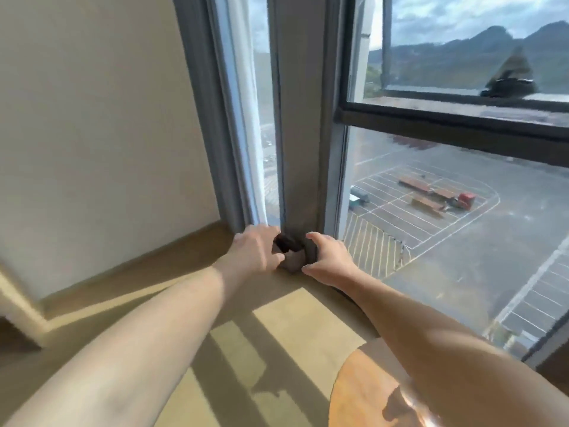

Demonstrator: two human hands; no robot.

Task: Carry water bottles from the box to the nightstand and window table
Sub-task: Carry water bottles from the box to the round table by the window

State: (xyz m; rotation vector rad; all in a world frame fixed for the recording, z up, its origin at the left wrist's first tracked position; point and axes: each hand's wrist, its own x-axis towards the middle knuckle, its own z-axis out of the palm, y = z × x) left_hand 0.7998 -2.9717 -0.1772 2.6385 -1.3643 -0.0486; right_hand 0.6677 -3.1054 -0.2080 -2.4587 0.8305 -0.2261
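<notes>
Water bottles are unseen; both hands, left hand (pixel 257 251) and right hand (pixel 328 260), cup a small dark blurred object (pixel 291 252) far by the window, seemingly to lift it.

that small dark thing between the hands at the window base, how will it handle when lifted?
The dark object is blurred, so this is tentative. It fits between the left hand and right hand, so probably light. It sits low on the floor, so unlikely to tip. Material and stiffness I cannot tell.
</notes>
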